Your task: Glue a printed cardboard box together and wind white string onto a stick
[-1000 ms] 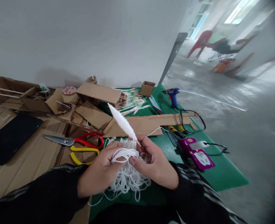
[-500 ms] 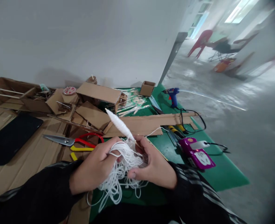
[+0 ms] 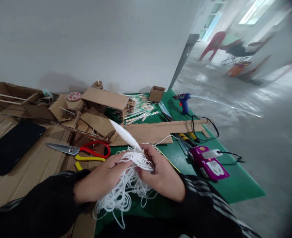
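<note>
Dipping slightly lower and leftward than half a second ago, a white-wound stick (image 3: pixel 126 135) is pointing forward from between the left hand (image 3: pixel 105 178) and the right hand (image 3: pixel 162 175), whose thumb is now pressing into tangled white cord (image 3: pixel 136 159). Both hands are sitting close together, clamping on the cord, which is spilling below them; fingers are hiding the stick's base. Hasty pulling could be knotting loose loops or snagging them on the red-and-yellow-handled scissors (image 3: pixel 71 150) just left of the left hand. Right of the right hand, a purple power strip (image 3: pixel 197 153) is showing no legible brand, label or writing.
</note>
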`<state>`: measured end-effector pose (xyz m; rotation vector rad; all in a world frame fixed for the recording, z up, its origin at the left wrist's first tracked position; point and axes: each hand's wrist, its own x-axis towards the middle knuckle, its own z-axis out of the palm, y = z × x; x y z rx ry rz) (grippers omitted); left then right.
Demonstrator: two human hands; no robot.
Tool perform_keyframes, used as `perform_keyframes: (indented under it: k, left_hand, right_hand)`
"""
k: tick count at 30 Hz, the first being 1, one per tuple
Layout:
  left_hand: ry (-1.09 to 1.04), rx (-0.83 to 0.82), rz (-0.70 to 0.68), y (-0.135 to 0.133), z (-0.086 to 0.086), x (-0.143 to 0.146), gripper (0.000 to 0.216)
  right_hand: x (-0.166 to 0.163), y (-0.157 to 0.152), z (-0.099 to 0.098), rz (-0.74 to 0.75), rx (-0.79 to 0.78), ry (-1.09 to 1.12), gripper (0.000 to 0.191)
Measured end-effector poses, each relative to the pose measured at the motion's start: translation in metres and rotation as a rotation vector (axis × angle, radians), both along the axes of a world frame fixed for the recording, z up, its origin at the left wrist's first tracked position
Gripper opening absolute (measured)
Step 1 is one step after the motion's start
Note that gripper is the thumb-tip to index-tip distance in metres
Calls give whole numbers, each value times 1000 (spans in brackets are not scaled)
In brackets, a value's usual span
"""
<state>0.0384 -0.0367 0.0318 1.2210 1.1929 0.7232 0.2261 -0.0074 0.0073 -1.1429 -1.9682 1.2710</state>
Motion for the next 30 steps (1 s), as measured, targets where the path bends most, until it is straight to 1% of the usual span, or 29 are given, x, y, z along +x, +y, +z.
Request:
perform_keyframes:
  k: [2,4,6,7,9,11,12,14,17,19,21,22,23,26,27,28,30]
  left_hand:
    - [-13,-100,-10,1,-1,-3,31]
    - [-10,-124,-55,1,1,-6,36]
    - [63,-3,-124,0,5,-8,37]
    - [147,78,-140,0,8,-9,36]
    - [384,209,-137,-1,14,-10,33]
    - [611,288,-136,-1,17,-11,23]
    - [688,321,-148,0,18,-11,18]
    - [766,383,-170,1,19,-12,7]
    - [778,463,-143,3,18,-13,11]
    - [719,534,-101,4,17,-14,9]
    - [589,541,-40,5,16,-15,11]
    - [491,486,-13,6,16,-16,12]
    - [365,388,8,6,14,-16,12]
    - [-112,6,17,7,9,-18,12]
    - [-255,-78,21,8,8,-18,14]
    - [-370,-124,28,8,6,-18,16]
    - [-502,-146,47,8,3,-18,15]
  right_hand:
    - [1,1,1,13,30,-10,46]
    - [2,2,1,23,49,-17,44]
    - [3,3,1,28,50,-28,40]
    - [3,3,1,28,48,-30,38]
    - [3,3,1,22,41,-19,37]
    - [2,2,1,14,37,-7,36]
    - [2,2,1,8,39,-6,36]
    - [2,2,1,2,43,-5,36]
    - [2,2,0,-6,48,-8,36]
    - [2,3,0,-7,54,-19,37]
    - [3,3,0,-4,58,-20,38]
    - [3,4,0,0,57,-16,38]
    - [3,4,1,1,55,-11,38]
    - [3,4,1,3,50,-6,34]
    - [3,4,1,4,51,-5,32]
    - [3,4,1,5,53,-5,31]
    - [3,3,1,4,60,-4,30]
